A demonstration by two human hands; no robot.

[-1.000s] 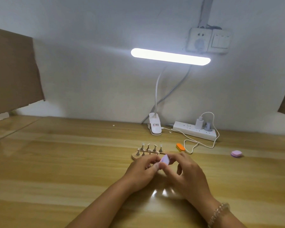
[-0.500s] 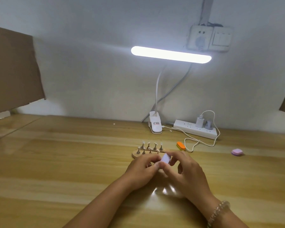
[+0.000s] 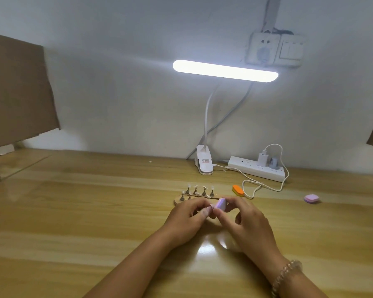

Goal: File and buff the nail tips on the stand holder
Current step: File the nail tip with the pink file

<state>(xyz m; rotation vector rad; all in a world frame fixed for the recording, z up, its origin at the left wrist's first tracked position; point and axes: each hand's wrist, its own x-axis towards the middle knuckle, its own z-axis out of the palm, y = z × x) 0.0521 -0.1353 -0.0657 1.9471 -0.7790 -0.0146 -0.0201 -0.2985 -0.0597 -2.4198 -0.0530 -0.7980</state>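
A person sits at a wooden worktop, seen from a head-worn camera, both hands meeting just in front of a small wooden stand holder. The holder carries two short rows of nail tips standing upright on metal pegs. The right hand pinches a small lilac buffer block between thumb and fingers. The left hand is curled, its thumb and forefinger drawn in against the block; whether it pinches a nail tip there cannot be told, as the fingers hide the spot. The step looks like buffing one tip. To do it well, the tip should probably be steadied from the left while the block makes short, light strokes along its edge, away from the other pegs so none is knocked over. An orange block lies just right of the holder, a pink block well apart to the right. A clip lamp and a power strip stand at the back.
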